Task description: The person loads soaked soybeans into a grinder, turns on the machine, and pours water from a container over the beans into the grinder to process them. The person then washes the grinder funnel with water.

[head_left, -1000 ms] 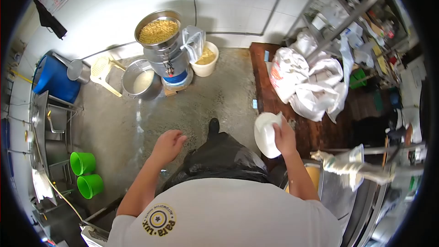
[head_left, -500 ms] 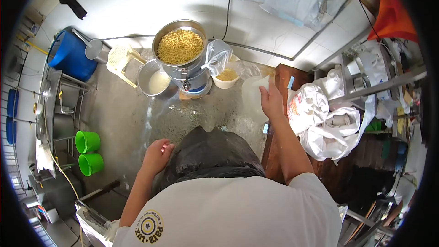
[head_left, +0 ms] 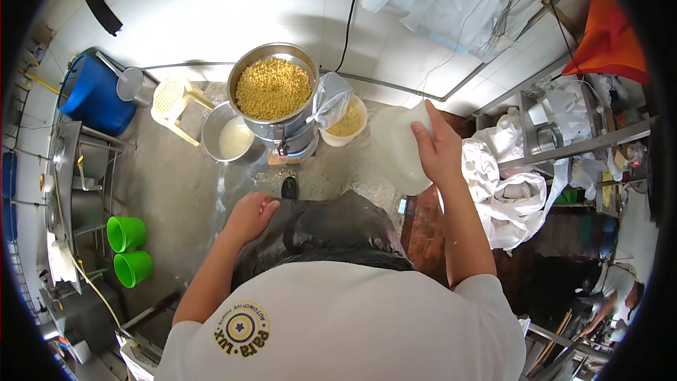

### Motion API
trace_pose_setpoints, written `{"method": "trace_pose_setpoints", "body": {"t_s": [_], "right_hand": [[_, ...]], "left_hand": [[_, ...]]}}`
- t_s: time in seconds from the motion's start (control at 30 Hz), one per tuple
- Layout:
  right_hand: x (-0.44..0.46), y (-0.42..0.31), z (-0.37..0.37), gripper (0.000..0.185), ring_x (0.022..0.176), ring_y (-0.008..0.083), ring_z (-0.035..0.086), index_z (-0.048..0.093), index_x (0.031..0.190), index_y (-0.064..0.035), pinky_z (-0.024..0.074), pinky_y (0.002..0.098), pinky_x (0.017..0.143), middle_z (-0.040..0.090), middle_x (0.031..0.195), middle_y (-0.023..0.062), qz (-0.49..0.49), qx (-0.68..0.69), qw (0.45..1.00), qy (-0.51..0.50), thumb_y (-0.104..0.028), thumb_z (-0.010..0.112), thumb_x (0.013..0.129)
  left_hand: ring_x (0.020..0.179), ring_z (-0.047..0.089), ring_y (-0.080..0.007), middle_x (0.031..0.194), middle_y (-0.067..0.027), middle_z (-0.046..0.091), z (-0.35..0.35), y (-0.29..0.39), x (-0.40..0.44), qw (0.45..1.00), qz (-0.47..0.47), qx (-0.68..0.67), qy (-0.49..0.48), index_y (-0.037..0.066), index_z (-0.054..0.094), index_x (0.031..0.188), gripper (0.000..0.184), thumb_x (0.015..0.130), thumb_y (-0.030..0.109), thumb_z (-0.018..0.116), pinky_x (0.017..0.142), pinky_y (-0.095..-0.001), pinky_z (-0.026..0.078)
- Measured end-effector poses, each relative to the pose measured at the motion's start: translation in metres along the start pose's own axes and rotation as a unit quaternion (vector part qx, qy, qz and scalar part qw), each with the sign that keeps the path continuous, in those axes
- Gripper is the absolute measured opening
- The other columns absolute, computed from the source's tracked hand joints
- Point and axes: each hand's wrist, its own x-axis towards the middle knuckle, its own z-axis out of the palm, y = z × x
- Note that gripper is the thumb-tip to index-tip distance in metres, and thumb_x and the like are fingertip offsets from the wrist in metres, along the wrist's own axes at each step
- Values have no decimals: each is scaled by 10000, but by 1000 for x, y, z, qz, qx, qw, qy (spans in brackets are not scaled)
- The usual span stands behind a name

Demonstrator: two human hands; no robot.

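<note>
My right hand [head_left: 442, 148] grips the rim of a translucent white plastic container [head_left: 396, 149], held out to the right over the floor. My left hand [head_left: 250, 216] is loosely curled beside the black plastic apron [head_left: 317, 229], with nothing visible in it. Ahead stands a metal machine [head_left: 288, 130] whose round hopper is heaped with yellow beans [head_left: 273, 89]. A clear plastic bag [head_left: 331, 101] hangs at its right side, over a white bucket [head_left: 341, 141] of pale yellow mash. On its left is a metal pot [head_left: 211, 142] holding whitish liquid [head_left: 235, 138].
A cream plastic stool [head_left: 171, 102], a blue barrel [head_left: 95, 95] and two green buckets [head_left: 127, 234] stand left, near a metal sink [head_left: 90, 176]. White sacks [head_left: 518, 201] lie right, on brown boards [head_left: 425, 229]. Another person [head_left: 620, 289] is at the lower right.
The view has shifted. My right hand has raised the plastic container slightly and turned it. A dark shoe tip now shows ahead of the apron, and another person has come into view at lower right.
</note>
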Motion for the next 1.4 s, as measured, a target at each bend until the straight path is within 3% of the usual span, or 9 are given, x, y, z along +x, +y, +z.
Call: {"method": "trace_pose_setpoints", "body": {"t_s": [0.1, 0.17, 0.27, 0.4, 0.6, 0.67, 0.87, 1.2, 1.4], "right_hand": [[29, -38, -4, 585, 987, 406, 728, 575, 1474, 44, 558, 408, 931, 744, 1089, 272, 7, -19, 999, -45, -329, 692, 1038], [51, -62, 0, 586, 1013, 416, 732, 573, 1483, 31, 559, 413, 936, 742, 1106, 283, 10, -37, 996, -76, -331, 693, 1038], [84, -96, 13, 581, 1083, 456, 726, 572, 1487, 22, 558, 451, 939, 733, 1144, 313, 8, -34, 991, -131, -326, 689, 1037], [117, -130, 38, 560, 1070, 460, 729, 588, 1468, 31, 557, 452, 944, 736, 1130, 314, 13, -36, 986, -161, -314, 685, 1037], [149, -162, 75, 557, 1075, 425, 746, 586, 1473, 30, 562, 422, 953, 738, 1127, 311, 49, -30, 983, -172, -291, 697, 1032], [159, -173, 84, 554, 1080, 414, 749, 589, 1474, 26, 562, 413, 955, 741, 1129, 306, 54, -41, 981, -182, -284, 704, 1029], [176, -187, 111, 550, 1026, 369, 760, 596, 1475, 17, 563, 381, 941, 756, 1109, 275, 58, -55, 981, -179, -248, 735, 1014], [188, -194, 145, 564, 1022, 299, 750, 594, 1487, 12, 561, 377, 937, 759, 1136, 240, 75, -47, 983, -164, -250, 746, 1011], [192, -187, 157, 549, 1007, 322, 755, 600, 1474, 19, 563, 387, 935, 760, 1111, 252, 40, -44, 983, -174, -237, 738, 1010]], "left_hand": [[998, 681, -390, 1048, -206, 717, -18, 3, 49, 999, 13, 17, -27, 8, 704, 1166, 376, 997, 344, 701, 893, -473, 539], [1097, 645, -408, 1125, -204, 697, -27, -5, 82, 990, 138, 18, 30, 16, 688, 1212, 390, 992, 337, 705, 986, -493, 516], [1176, 601, -431, 1178, -206, 671, -41, -16, 133, 989, 143, 26, 26, 7, 678, 1222, 408, 984, 336, 714, 1055, -512, 484], [1196, 589, -429, 1193, -207, 660, -55, -34, 194, 972, 206, 97, 59, -7, 672, 1219, 431, 972, 342, 734, 1050, -518, 482], [1180, 624, -418, 1180, -205, 685, -55, -71, 263, 967, 170, 181, -52, 1, 701, 1160, 461, 991, 429, 694, 1034, -519, 491], [1180, 635, -408, 1154, -202, 703, -50, -85, 279, 959, 176, 201, -94, 7, 725, 1121, 556, 1023, 541, 606, 1015, -518, 502], [1072, 694, -385, 1039, -195, 736, -58, -94, 287, 950, 191, 201, -141, 21, 762, 1001, 668, 1034, 640, 513, 940, -505, 545], [1069, 695, -377, 1041, -192, 752, -57, -104, 290, 951, 221, 170, -132, 12, 778, 1027, 699, 1040, 650, 493, 964, -489, 541], [1060, 697, -369, 1037, -189, 752, -58, -102, 288, 951, 214, 185, -127, 17, 776, 1018, 714, 1033, 671, 490, 957, -486, 543]]}}
